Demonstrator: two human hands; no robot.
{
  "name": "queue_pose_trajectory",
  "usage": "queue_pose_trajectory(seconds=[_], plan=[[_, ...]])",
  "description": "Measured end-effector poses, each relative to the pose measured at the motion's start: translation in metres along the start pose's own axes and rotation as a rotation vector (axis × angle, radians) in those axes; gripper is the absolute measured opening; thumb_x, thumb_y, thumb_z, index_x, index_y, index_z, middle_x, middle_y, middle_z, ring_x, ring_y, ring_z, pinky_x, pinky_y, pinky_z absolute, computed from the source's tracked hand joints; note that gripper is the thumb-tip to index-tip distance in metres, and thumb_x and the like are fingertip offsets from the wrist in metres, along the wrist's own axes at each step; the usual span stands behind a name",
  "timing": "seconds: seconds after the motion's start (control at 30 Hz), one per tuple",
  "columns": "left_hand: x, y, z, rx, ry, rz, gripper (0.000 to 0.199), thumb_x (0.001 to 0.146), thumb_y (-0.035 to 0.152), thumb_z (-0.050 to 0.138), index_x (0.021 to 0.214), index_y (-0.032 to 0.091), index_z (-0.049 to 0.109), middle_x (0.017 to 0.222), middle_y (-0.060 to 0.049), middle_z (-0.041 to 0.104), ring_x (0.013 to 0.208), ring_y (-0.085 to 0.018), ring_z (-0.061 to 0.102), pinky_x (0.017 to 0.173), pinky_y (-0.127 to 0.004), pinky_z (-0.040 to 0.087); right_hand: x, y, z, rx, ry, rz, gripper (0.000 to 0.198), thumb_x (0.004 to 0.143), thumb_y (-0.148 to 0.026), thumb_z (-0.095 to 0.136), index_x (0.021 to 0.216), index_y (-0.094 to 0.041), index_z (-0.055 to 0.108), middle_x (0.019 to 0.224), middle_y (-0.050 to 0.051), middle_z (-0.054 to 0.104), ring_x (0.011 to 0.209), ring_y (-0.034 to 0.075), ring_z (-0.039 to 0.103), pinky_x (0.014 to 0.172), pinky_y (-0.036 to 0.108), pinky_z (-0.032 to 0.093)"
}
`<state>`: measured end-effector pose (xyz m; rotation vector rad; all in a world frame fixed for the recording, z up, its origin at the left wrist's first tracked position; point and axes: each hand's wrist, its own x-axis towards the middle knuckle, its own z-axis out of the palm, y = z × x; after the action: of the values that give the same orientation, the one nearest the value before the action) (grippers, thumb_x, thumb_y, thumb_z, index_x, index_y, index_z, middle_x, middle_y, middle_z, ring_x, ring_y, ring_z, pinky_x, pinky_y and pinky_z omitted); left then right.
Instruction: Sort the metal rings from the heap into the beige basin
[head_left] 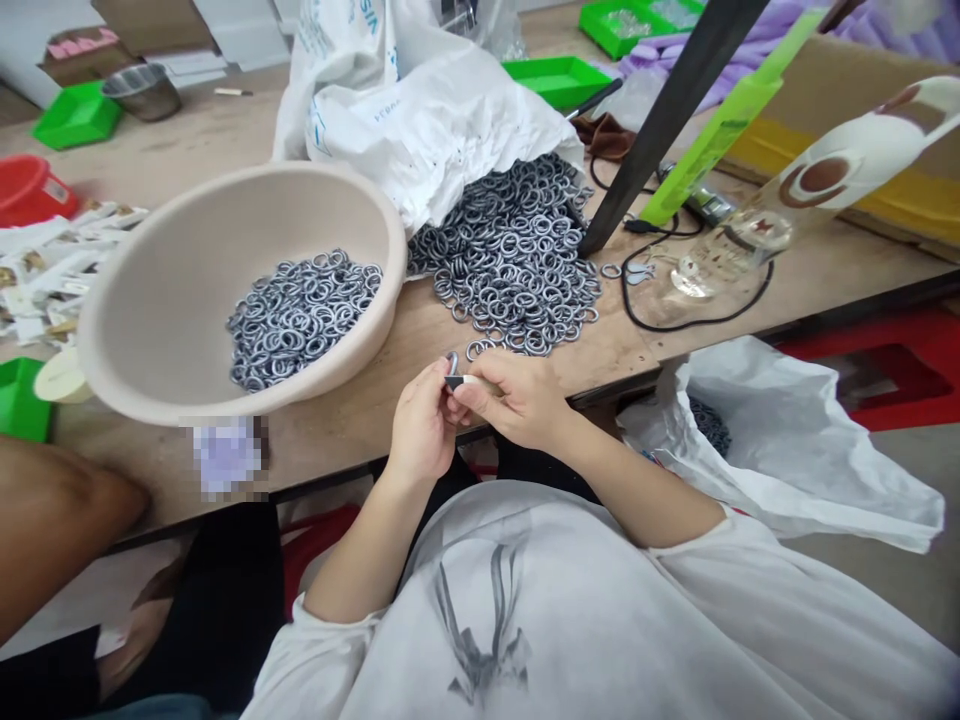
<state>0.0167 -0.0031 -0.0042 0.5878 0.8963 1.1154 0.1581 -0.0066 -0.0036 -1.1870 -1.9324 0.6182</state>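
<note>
Just at left fingertips [439,374], a ring [454,361]

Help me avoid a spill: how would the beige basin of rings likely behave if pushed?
The basin looks like smooth, thick-rimmed plastic, so it should stay fairly stiff. The grey rings heaped inside probably make it heavy. They look loose and lie towards one side, so they may slide if it tips.

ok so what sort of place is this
Probably a small workshop or hand-finishing bench: a heap of shiny grey rings lies at the mouth of a white printed sack on a wooden table, and a wide beige round basin holds more of them.
</note>
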Motion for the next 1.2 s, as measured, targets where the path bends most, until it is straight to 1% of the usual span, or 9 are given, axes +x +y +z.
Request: queue_pose_trajectory(seconds=[0.17,0.37,0.53,0.63,0.8,0.9,1.0,1.1,1.2], plan=[[-0.005,0.002,0.004,0.029,-0.003,-0.024,0.036,0.080,0.036,0.070,0.061,0.018,0.045,0.051,0.006,0.039,0.045,-0.007,0.037,0.044,-0.018,0.037,0.002,0.002,0.005,-0.080,-0.022,0.004,0.055,0.097,-0.064,0.036,0.071,-0.020,0.055,0.069,0.003,0.058,0.063,0.014,0.049,0.061,0.027,0.032],[-0.015,0.002,-0.005,0.077,-0.184,-0.007,0.040,0.083,0.040,0.068,0.058,0.018,0.048,0.051,0.005,0.039,0.047,-0.007,0.037,0.053,-0.021,0.045,0.019,0.033,-0.002,-0.138,0.113,0.295,0.050,0.101,-0.056,0.037,0.075,-0.020,0.058,0.064,0.000,0.059,0.063,0.015,0.054,0.061,0.027,0.032],[-0.009,0.006,-0.030,0.069,-0.039,0.014,0.025,0.074,0.035,0.080,0.079,0.014,0.067,0.073,-0.001,0.065,0.059,-0.007,0.056,0.065,-0.021,0.055,0.028,0.034,0.004,-0.515,-0.139,0.299,0.030,0.090,-0.047,0.065,0.102,-0.020,0.071,0.103,0.009,0.070,0.087,0.023,0.064,0.065,0.030,0.036],[-0.005,0.009,-0.038,0.062,0.008,0.000,0.030,0.067,0.023,0.082,0.093,0.014,0.071,0.089,-0.006,0.074,0.068,-0.009,0.064,0.067,-0.021,0.057,0.032,0.033,0.011,-0.610,-0.204,0.302,0.026,0.091,-0.041,0.064,0.101,-0.019,0.073,0.107,0.012,0.068,0.089,0.025,0.065,0.064,0.031,0.036],[0.001,0.008,-0.040,-0.003,0.070,-0.026,0.019,0.068,0.024,0.076,0.082,0.013,0.067,0.078,-0.004,0.070,0.065,-0.010,0.062,0.060,-0.020,0.054,0.035,0.039,0.012,-0.340,-0.040,0.273,0.024,0.092,-0.039,0.063,0.101,-0.020,0.073,0.098,0.007,0.069,0.084,0.021,0.063,0.070,0.029,0.040],[0.008,0.000,-0.040,0.048,0.044,-0.029,0.023,0.071,0.027,0.075,0.087,0.014,0.066,0.076,-0.002,0.065,0.059,-0.008,0.054,0.048,-0.017,0.041,0.032,0.038,0.011,-0.213,-0.009,0.246,0.022,0.090,-0.039,0.065,0.097,-0.019,0.073,0.093,0.005,0.069,0.082,0.019,0.063,0.071,0.029,0.041],[0.010,-0.007,-0.041,0.355,0.067,0.110,0.020,0.079,0.033,0.068,0.091,0.017,0.064,0.077,-0.001,0.062,0.059,-0.009,0.051,0.050,-0.020,0.037,0.028,0.038,0.012,-0.307,-0.037,0.286,0.024,0.087,-0.039,0.069,0.100,-0.020,0.074,0.097,0.006,0.071,0.084,0.021,0.064,0.070,0.030,0.041],[0.008,-0.007,-0.042,1.001,0.085,0.328,0.021,0.087,0.038,0.064,0.098,0.021,0.065,0.094,-0.005,0.064,0.077,-0.015,0.060,0.065,-0.027,0.045,0.025,0.041,0.014,-0.315,-0.014,0.289,0.025,0.087,-0.040,0.068,0.104,-0.022,0.074,0.101,0.006,0.073,0.091,0.023,0.067,0.074,0.032,0.044],[0.007,-0.003,-0.042,1.538,-0.005,0.321,0.021,0.088,0.039,0.066,0.102,0.023,0.066,0.110,-0.007,0.064,0.089,-0.022,0.064,0.068,-0.031,0.044,0.021,0.044,0.014,-0.266,0.057,0.268,0.022,0.090,-0.037,0.065,0.103,-0.022,0.075,0.099,0.007,0.074,0.094,0.024,0.067,0.078,0.033,0.046]])
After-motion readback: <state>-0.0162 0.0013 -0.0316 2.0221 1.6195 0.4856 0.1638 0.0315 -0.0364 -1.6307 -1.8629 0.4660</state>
